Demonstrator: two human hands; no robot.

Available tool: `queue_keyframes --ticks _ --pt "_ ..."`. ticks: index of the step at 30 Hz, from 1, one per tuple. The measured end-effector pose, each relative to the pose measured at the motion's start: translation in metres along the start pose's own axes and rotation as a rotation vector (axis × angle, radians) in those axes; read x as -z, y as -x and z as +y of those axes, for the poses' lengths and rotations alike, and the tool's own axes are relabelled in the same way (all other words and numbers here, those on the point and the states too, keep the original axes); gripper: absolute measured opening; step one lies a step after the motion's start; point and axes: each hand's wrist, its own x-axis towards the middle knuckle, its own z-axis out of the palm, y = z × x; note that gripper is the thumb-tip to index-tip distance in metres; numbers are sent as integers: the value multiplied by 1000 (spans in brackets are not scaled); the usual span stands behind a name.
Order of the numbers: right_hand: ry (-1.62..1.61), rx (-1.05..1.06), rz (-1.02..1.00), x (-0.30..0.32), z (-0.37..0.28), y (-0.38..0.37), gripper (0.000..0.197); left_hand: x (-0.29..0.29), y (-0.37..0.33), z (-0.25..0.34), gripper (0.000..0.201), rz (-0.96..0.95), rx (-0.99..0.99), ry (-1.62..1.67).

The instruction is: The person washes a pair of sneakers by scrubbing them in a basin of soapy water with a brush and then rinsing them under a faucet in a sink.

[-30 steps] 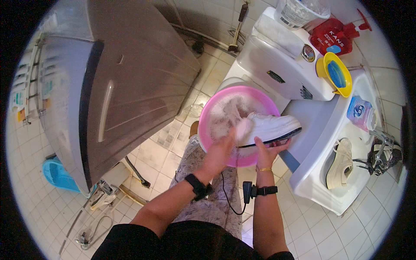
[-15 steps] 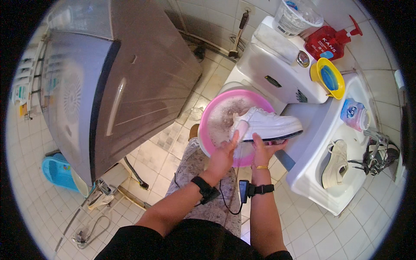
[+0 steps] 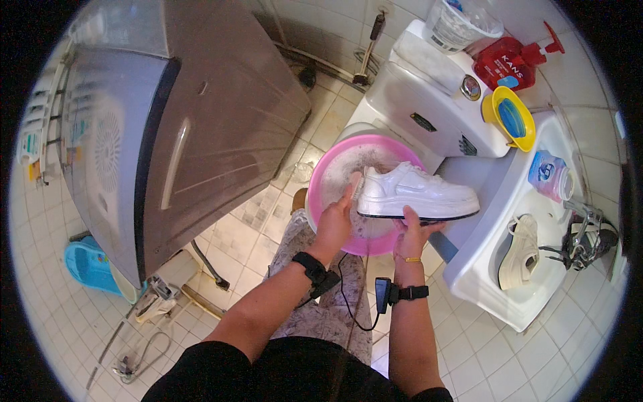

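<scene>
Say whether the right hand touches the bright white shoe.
Touching: head view shows the right hand gripping the white shoe, thumb on its sole edge.

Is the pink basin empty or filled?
Not empty: the pink basin holds foamy suds, visible beyond the left hand; how full, I cannot tell.

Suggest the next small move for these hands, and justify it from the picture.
Perhaps the left hand should draw the pinkish brush along the heel of the white shoe: the brush is close beside it, and the right hand supports the shoe from below.
</scene>
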Motion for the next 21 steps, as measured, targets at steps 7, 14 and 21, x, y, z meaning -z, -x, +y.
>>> queue_keyframes --ticks 7,14,21 --pt "-90 -111 -21 8 -10 0 99 -11 12 -3 56 88 -14 312" --pt "-257 -184 -160 20 -1 8 83 -24 -38 -76 55 -180 165 4" --pt "-227 -187 -102 33 -2 2 97 -1 -16 -30 40 -170 466 387"
